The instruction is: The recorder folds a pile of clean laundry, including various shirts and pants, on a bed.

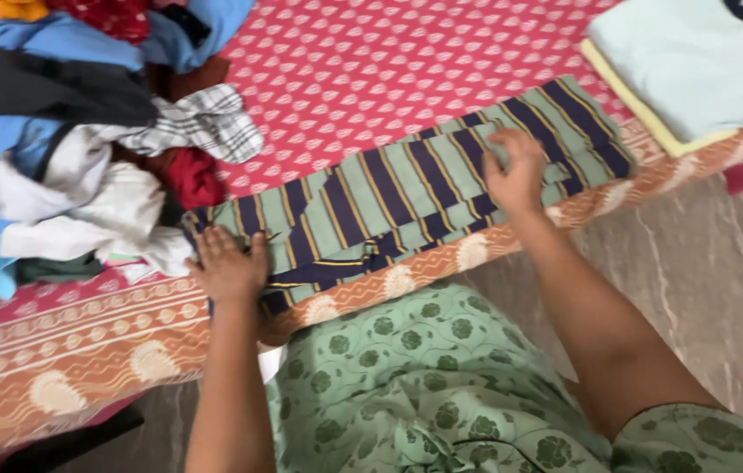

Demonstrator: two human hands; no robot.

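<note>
Head view — both hands (229,265) spread flat on striped cloth (406,188), its near end hidden.

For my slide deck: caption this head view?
Both hands, left hand and right hand, press a striped cloth flat on the bed.

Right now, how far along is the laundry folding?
Done: a folded stack sits at the bed's far corner. In hand: the left hand and right hand press flat on a striped garment. Left: a jumbled clothes pile remains unfolded.
</note>
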